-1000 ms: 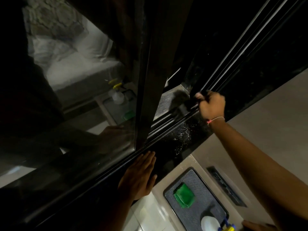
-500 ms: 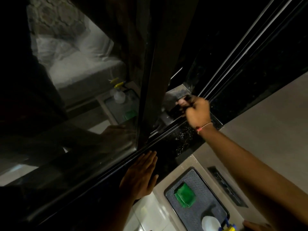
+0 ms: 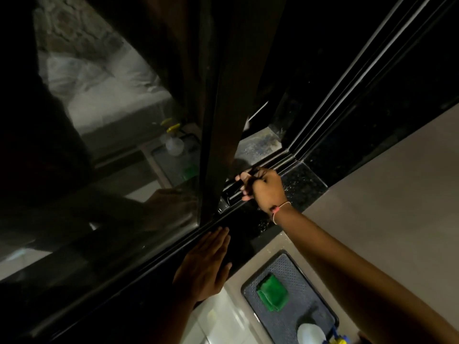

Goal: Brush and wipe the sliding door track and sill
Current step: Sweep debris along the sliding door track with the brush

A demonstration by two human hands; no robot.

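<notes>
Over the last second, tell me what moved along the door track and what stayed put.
The right hand, grip closed on a dark brush, slid down the track toward the door frame. The left hand stayed flat on the sill; the green cloth stayed on the tray.

Pale floor carries a dark textured tray holding a folded green cloth and a white spray bottle.

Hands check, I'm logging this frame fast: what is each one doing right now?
Left hand: open, flat on the dark sill.
Right hand: closed around a dark brush at the track.
</notes>
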